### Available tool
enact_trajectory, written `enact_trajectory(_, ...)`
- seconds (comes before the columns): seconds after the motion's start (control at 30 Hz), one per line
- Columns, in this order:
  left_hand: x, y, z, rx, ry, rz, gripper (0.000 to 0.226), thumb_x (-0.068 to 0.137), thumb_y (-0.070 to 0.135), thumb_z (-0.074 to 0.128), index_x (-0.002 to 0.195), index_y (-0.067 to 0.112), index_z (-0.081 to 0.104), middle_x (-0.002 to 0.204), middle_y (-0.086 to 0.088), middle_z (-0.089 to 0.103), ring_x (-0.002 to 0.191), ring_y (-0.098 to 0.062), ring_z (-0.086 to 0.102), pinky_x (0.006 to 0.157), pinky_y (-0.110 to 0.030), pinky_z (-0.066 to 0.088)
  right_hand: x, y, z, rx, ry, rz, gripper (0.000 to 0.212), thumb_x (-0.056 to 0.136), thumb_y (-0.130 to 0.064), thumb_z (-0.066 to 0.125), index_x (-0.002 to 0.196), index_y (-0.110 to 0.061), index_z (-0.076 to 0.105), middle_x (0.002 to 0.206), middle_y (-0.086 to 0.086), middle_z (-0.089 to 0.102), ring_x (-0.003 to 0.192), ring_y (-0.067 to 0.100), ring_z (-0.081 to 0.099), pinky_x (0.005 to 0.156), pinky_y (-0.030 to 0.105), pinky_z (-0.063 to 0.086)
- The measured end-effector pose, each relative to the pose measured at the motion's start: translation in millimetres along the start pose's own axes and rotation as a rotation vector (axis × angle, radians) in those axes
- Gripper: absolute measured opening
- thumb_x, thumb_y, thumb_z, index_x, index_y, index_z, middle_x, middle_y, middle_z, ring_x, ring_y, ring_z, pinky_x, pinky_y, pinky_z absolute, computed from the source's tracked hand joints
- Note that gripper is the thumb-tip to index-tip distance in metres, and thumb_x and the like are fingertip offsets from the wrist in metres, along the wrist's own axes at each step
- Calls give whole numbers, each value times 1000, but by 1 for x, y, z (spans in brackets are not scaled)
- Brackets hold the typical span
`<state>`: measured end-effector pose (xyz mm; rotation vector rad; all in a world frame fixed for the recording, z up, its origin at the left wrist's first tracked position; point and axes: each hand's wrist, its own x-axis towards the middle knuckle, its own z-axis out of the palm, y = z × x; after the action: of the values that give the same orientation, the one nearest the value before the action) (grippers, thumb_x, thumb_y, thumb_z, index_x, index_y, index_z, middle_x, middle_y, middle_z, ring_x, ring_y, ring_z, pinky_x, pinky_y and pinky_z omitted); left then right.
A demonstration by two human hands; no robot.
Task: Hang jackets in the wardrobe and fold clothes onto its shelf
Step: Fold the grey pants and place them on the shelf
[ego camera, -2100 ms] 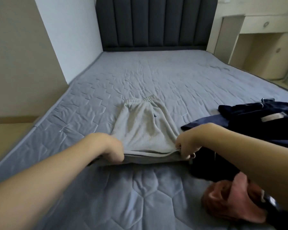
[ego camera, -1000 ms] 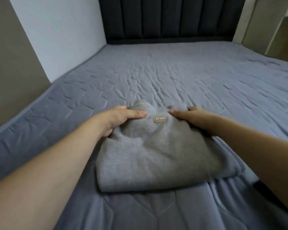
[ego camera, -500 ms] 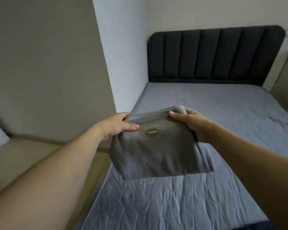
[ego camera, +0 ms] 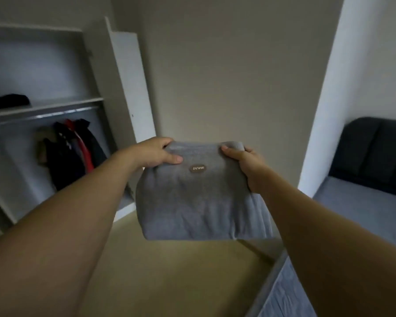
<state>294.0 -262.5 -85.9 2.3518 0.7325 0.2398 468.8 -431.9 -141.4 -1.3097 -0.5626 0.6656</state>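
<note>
Both hands hold one folded grey garment (ego camera: 199, 197) up in the air between them: the left hand (ego camera: 156, 154) grips its upper left corner with the thumb laid across the front and the fingers curled behind, and the right hand (ego camera: 245, 163) pinches the upper right corner the same way, thumb on the front. Below the two hands the cloth hangs down in a thick folded block, its lower edge well clear of the tan floor (ego camera: 169, 271). Just under and between the thumbs sits a small oval patch (ego camera: 197, 168) on the fabric; its letters appear upside down and seem to read IMMUNE, though the blur leaves that uncertain. Left of the left hand stands the open wardrobe (ego camera: 114, 88), with a shelf (ego camera: 62, 106) carrying a dark folded item (ego camera: 8, 101) and, under its rail, several hanging jackets (ego camera: 71, 152). Right of the right hand lie the bed (ego camera: 361, 209) and its dark headboard (ego camera: 375, 152)
</note>
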Motion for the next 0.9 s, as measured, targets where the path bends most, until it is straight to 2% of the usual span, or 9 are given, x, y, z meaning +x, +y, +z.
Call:
enact_trajectory(0.17, -21, -89, -125, -29, 170, -156, 21, 87, 17, 70, 107, 15, 65, 106, -7, 69, 99, -24, 65, 93, -40, 51, 52, -19, 157, -66, -183, -34, 29, 74, -30, 81, 96, -15, 69, 86, 6, 74, 76, 19, 71, 64, 29, 57)
enact_trajectory(0.27, -16, -145, -180, -39, 247, -214, 12, 86, 16, 70, 96, 21, 66, 101, -5, 70, 92, -21, 66, 85, -33, 53, 92, -15, 236, -94, -265, -40, 32, 74, -34, 80, 99, -17, 68, 90, 4, 73, 81, 19, 70, 62, 27, 56)
enact_trajectory(0.33, -7, -185, -214, -50, 288, -246, 12, 86, 16, 70, 93, 24, 66, 100, -3, 70, 91, -19, 66, 80, -30, 53, 126, -9, 287, -114, -322, -42, 37, 75, -37, 79, 104, -17, 67, 95, 3, 72, 86, 20, 69, 66, 27, 55)
enact_trajectory(0.47, 31, -266, -285, -5, 411, -287, 13, 84, 14, 69, 93, 23, 67, 105, -6, 70, 97, -25, 66, 90, -36, 52, 205, 6, 394, -111, -408, -77, 40, 76, -38, 78, 107, -17, 64, 101, 4, 69, 91, 21, 67, 75, 31, 54)
enact_trajectory(0.6, 88, -341, -371, 135, 524, -372, 27, 83, 14, 70, 110, 13, 67, 114, -9, 67, 101, -26, 63, 88, -31, 50, 298, 11, 505, -74, -495, -100, 25, 77, -35, 78, 93, -21, 64, 93, 1, 70, 81, 16, 67, 56, 21, 52)
enact_trajectory(0.7, 129, -393, -436, 176, 576, -435, 27, 82, 16, 69, 108, 8, 66, 110, -13, 68, 97, -28, 65, 86, -37, 53, 365, 11, 590, -60, -538, -103, 19, 78, -29, 78, 89, -19, 66, 86, 3, 72, 65, 11, 69, 46, 17, 50)
enact_trajectory(0.77, 155, -430, -476, 160, 603, -454, 16, 82, 13, 68, 97, 11, 67, 102, -12, 70, 91, -28, 67, 80, -36, 53, 411, 14, 645, -59, -556, -94, 22, 76, -26, 79, 93, -15, 69, 88, 7, 73, 69, 15, 71, 53, 22, 54)
enact_trajectory(0.83, 179, -469, -511, 183, 612, -472, 4, 82, 13, 67, 83, 14, 63, 95, -9, 68, 84, -26, 65, 72, -30, 49, 455, 22, 697, -75, -593, -83, 33, 75, -26, 79, 103, -11, 70, 97, 11, 73, 82, 22, 71, 69, 31, 58)
enact_trajectory(0.9, 206, -512, -547, 217, 621, -490, 10, 82, 15, 67, 79, 15, 58, 94, -9, 65, 82, -23, 61, 66, -27, 43, 499, 33, 748, -92, -628, -83, 45, 75, -31, 80, 113, -11, 66, 104, 11, 71, 91, 27, 69, 84, 40, 57)
